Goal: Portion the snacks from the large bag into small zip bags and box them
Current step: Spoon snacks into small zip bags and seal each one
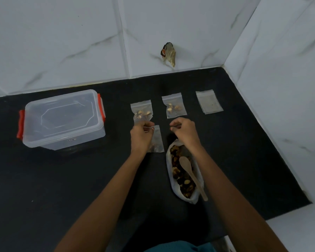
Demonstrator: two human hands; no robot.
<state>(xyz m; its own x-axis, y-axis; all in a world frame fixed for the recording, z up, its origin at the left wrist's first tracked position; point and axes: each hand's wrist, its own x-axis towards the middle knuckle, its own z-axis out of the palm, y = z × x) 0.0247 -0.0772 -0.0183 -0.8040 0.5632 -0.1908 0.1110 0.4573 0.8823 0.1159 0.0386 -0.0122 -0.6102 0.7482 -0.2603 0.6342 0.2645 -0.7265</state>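
1. Box, tabletop's left edge: lid on.
2. Left grip and right grip each pinch the zip bag top, mid-tabletop, snacks inside.
3. Sealing step, I judge; next, press the zip closed evenly.
4. Large bag rightward, spoon inside.

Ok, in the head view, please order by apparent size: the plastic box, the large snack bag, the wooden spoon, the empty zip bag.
1. plastic box
2. large snack bag
3. wooden spoon and empty zip bag: unranked; the spoon is longer but thin and nearer the camera, the bag wider.
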